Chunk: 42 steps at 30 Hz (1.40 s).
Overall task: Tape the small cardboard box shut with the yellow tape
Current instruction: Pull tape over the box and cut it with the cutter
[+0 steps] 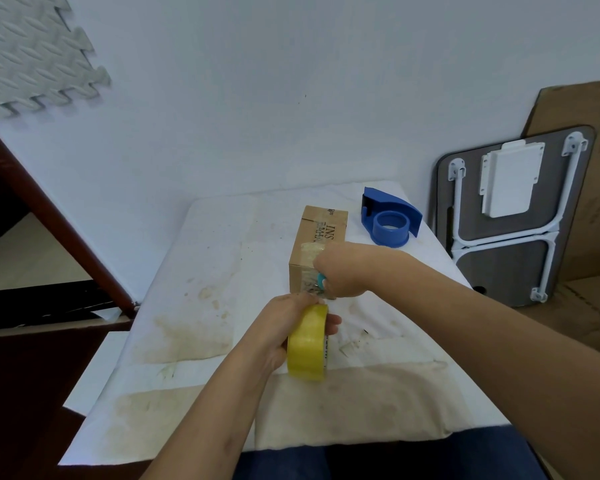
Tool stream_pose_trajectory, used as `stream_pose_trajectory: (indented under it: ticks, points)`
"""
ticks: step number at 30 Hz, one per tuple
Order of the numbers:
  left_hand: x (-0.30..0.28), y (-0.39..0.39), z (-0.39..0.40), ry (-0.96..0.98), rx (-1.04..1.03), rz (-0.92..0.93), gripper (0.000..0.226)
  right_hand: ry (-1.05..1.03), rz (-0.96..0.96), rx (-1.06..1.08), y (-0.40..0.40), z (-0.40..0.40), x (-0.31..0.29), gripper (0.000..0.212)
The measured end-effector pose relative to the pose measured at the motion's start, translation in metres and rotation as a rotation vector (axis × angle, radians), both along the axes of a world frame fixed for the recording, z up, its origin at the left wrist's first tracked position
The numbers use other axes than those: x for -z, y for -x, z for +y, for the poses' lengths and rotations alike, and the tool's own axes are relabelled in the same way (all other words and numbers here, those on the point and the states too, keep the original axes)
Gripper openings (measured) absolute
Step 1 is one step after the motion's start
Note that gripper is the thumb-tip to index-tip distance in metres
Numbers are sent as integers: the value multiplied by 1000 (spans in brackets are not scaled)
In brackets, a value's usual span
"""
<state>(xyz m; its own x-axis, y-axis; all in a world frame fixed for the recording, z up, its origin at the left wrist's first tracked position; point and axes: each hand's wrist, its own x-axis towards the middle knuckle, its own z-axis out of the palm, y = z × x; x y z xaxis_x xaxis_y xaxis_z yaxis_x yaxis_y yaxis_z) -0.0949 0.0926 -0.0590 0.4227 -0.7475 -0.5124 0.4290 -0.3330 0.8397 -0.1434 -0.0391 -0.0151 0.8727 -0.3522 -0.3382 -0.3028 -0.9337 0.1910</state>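
The small cardboard box (321, 233) stands on the white stained cloth (201, 271), its flaps closed and a strip of tape across its top and near face. My left hand (284, 327) grips the yellow tape roll (307, 342) upright just in front of the box. My right hand (340, 271) is closed on a small teal-handled tool (322, 281), likely scissors or a cutter, held at the box's near face by the tape that runs from the roll. The tool's blades are hidden.
A blue tape dispenser (390, 220) sits behind and to the right of the box. A folded lap table (520, 216) and flat cardboard (589, 174) lean against the wall at right. Dark wooden furniture (42, 220) is at left.
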Motion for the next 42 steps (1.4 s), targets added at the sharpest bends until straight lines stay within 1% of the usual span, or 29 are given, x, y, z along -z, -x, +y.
stream_pose_trajectory:
  ticks: [7,12,19,22,26,27,29,30,32,34,36,38,40,41,42]
  points:
    - [1,-2,0,-1,1,-5,31,-34,-13,19,2,-1,-3,27]
    - [1,-1,0,-14,18,-18,30,-16,-13,-18,-1,2,0,26]
    - [1,-3,0,-27,43,-9,29,-154,-127,15,2,1,-3,26]
    - [-1,-2,1,-50,84,-14,30,-212,-201,72,5,-1,-3,26]
    - [-6,-8,7,-3,97,1,28,-273,-330,138,7,-4,0,26]
    - [-8,-12,10,15,85,-11,25,-305,-373,148,9,-6,0,25]
    - [-12,-21,15,50,46,-56,24,-408,-528,185,14,-9,1,20]
    - [-14,-27,17,60,31,-100,24,-459,-625,214,17,-10,2,18]
    - [-19,-37,19,51,13,-241,24,-533,-797,285,21,-11,5,22]
    - [-24,-47,20,23,-14,-388,22,-640,-926,386,23,-12,9,27]
    - [-23,-60,19,-20,-34,-545,16,-779,-1016,496,25,-15,14,28]
    - [-19,-76,18,-121,-8,-810,12,-894,-1079,574,29,-18,19,27]
    - [-14,-90,16,-300,45,-1140,16,-968,-1117,628,34,-20,22,29]
    - [-11,-94,16,-381,69,-1277,18,-998,-1132,652,36,-19,23,29]
    - [-9,-98,15,-430,90,-1366,19,-1024,-1147,677,38,-19,24,28]
